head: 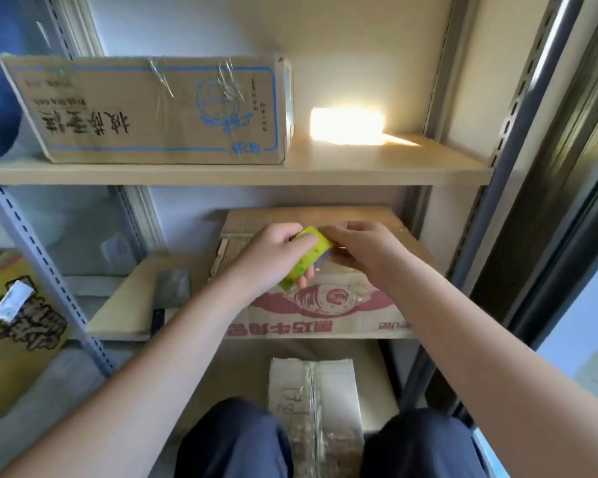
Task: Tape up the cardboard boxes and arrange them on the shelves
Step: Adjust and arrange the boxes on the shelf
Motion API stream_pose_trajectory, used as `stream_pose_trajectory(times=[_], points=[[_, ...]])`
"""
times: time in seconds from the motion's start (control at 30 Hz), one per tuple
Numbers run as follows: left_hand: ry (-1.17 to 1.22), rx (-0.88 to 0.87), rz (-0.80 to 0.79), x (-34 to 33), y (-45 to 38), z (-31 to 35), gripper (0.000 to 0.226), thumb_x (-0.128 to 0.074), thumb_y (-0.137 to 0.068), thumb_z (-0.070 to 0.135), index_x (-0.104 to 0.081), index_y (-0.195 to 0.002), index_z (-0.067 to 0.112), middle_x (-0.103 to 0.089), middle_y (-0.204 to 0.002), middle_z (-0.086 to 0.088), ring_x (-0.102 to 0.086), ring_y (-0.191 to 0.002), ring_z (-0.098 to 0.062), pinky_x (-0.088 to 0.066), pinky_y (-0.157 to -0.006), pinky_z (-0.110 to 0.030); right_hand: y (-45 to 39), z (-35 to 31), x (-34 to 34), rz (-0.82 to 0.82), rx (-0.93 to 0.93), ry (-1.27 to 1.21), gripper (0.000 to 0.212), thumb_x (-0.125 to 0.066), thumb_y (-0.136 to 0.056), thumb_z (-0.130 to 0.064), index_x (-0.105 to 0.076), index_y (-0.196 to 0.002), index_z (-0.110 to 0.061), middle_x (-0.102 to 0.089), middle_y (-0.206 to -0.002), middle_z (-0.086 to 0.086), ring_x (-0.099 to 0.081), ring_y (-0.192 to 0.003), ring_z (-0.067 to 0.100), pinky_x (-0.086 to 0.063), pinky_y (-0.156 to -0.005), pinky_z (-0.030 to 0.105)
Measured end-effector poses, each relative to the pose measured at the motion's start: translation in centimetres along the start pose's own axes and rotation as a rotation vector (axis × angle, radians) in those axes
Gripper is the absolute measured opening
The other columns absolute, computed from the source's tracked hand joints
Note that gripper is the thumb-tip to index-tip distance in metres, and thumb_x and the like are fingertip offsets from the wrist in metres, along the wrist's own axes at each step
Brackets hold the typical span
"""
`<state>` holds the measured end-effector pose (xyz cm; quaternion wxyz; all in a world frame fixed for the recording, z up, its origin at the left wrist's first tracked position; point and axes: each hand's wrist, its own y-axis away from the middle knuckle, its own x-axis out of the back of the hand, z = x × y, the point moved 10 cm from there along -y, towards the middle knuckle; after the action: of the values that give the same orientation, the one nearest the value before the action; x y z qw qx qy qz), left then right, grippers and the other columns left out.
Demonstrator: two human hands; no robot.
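A cardboard box with red print [325, 305] sits on the middle shelf [125, 305], its top flaps closed. Above its top, my left hand [270, 257] grips a yellow-green roll of clear tape [308, 258]. My right hand [363, 250] sits just right of the roll, fingers curled at the tape's loose end on the box top; the tape itself is hard to make out. A taped box with blue print [152, 112] lies on the upper shelf [377, 163]. Another taped box [315, 401] stands on the lowest level between my knees.
A dark flat object [171, 288] lies on the middle shelf left of the red-print box. A yellow printed box [11, 329] is on the neighbouring rack at left. Slotted metal uprights [49, 270] frame the shelves. Sunlight hits the upper shelf's right part.
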<state>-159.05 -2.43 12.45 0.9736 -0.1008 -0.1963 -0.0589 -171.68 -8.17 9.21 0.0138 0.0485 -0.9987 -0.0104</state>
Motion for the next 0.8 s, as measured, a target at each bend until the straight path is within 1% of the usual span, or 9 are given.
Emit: stream_pose_trajectory(times=[0.13, 0.23, 0.3, 0.4, 0.47, 0.5, 0.57, 0.7, 0.8], points=[[-0.093, 0.187, -0.33, -3.4, 2.3, -10.6, 0.024, -0.049, -0.1, 0.017, -0.053, -0.077, 0.012, -0.064, -0.064, -0.009, -0.059, -0.053, -0.021, -0.048, -0.056, -0.032, 1.6, 11.6, 0.0, 0.073, -0.098, 0.224, 0.036, -0.075, -0.084, -0.026, -0.061, -0.053, -0.013, -0.061, -0.056, 0.011, -0.053, -0.053, 0.016, -0.048, -0.061, 0.031], [-0.083, 0.347, -0.514, -6.1, 4.5, -19.0, 0.017, -0.052, -0.1, 0.018, -0.056, -0.086, 0.01, -0.067, -0.071, -0.007, -0.064, -0.064, -0.024, -0.053, -0.066, -0.039, 3.5, 20.3, -0.1, 0.2, -0.185, 0.317, 0.037, -0.074, -0.083, -0.035, -0.066, -0.056, -0.012, -0.066, -0.058, 0.008, -0.05, -0.05, 0.01, -0.041, -0.057, 0.027], [-0.171, 0.385, -0.571, -7.4, 5.4, -23.8, 0.017, -0.053, -0.099, 0.021, -0.055, -0.085, 0.012, -0.068, -0.073, -0.005, -0.065, -0.063, -0.021, -0.053, -0.069, -0.035, 4.8, 25.6, -0.5, 0.31, -0.256, 0.29, 0.035, -0.071, -0.086, -0.037, -0.067, -0.059, -0.013, -0.064, -0.054, 0.002, -0.05, -0.048, 0.008, -0.038, -0.052, 0.021], [-0.646, 0.322, -0.567, -7.3, 4.7, -31.3, 0.03, -0.05, -0.097, 0.043, -0.049, -0.078, 0.02, -0.064, -0.074, 0.0, -0.067, -0.069, -0.022, -0.047, -0.063, -0.035, 5.0, 33.4, -1.7, 0.478, -0.344, 0.148, 0.032, -0.069, -0.088, -0.033, -0.067, -0.065, -0.012, -0.061, -0.053, -0.004, -0.054, -0.055, 0.011, -0.04, -0.056, 0.023], [-1.0, 0.263, -0.501, -6.1, 3.3, -35.3, 0.043, -0.042, -0.095, 0.059, -0.052, -0.083, 0.019, -0.064, -0.083, -0.004, -0.064, -0.081, -0.029, -0.038, -0.058, -0.033, 4.0, 37.1, -2.6, 0.552, -0.334, 0.086, 0.026, -0.07, -0.089, -0.025, -0.069, -0.067, -0.011, -0.064, -0.058, -0.003, -0.057, -0.057, 0.01, -0.042, -0.06, 0.026], [-1.065, 0.247, -0.471, -5.9, 2.7, -37.0, 0.046, -0.039, -0.095, 0.062, -0.053, -0.085, 0.019, -0.065, -0.088, -0.005, -0.064, -0.084, -0.031, -0.035, -0.059, -0.032, 3.2, 38.5, -2.9, 0.563, -0.323, 0.085, 0.023, -0.07, -0.089, -0.022, -0.069, -0.069, -0.011, -0.065, -0.061, -0.002, -0.058, -0.058, 0.01, -0.043, -0.061, 0.024], [-1.049, 0.243, -0.464, -6.4, 2.2, -39.8, 0.047, -0.038, -0.096, 0.063, -0.052, -0.086, 0.019, -0.067, -0.091, -0.008, -0.065, -0.085, -0.033, -0.036, -0.059, -0.031, 1.7, 41.0, -3.4, 0.578, -0.325, 0.088, 0.021, -0.068, -0.09, -0.017, -0.068, -0.072, -0.008, -0.064, -0.062, -0.001, -0.057, -0.058, 0.009, -0.043, -0.059, 0.019], [-0.815, 0.328, -0.496, -7.1, 2.5, -44.5, 0.048, -0.035, -0.098, 0.059, -0.058, -0.098, 0.016, -0.063, -0.087, -0.011, -0.061, -0.083, -0.032, -0.043, -0.061, -0.037, 0.1, 45.0, -3.2, 0.619, -0.367, 0.163, 0.024, -0.067, -0.091, -0.026, -0.07, -0.076, -0.007, -0.068, -0.067, 0.006, -0.061, -0.062, 0.016, -0.048, -0.065, 0.033], [-1.03, 0.242, -0.471, -6.1, 1.4, -45.6, 0.048, -0.028, -0.099, 0.06, -0.052, -0.083, 0.021, -0.05, -0.067, 0.001, -0.057, -0.069, -0.026, -0.036, -0.052, -0.034, -0.2, 46.2, -3.1, 0.642, -0.376, 0.186, 0.024, -0.066, -0.091, -0.03, -0.07, -0.077, -0.012, -0.069, -0.069, 0.003, -0.064, -0.067, 0.018, -0.049, -0.068, 0.033]])
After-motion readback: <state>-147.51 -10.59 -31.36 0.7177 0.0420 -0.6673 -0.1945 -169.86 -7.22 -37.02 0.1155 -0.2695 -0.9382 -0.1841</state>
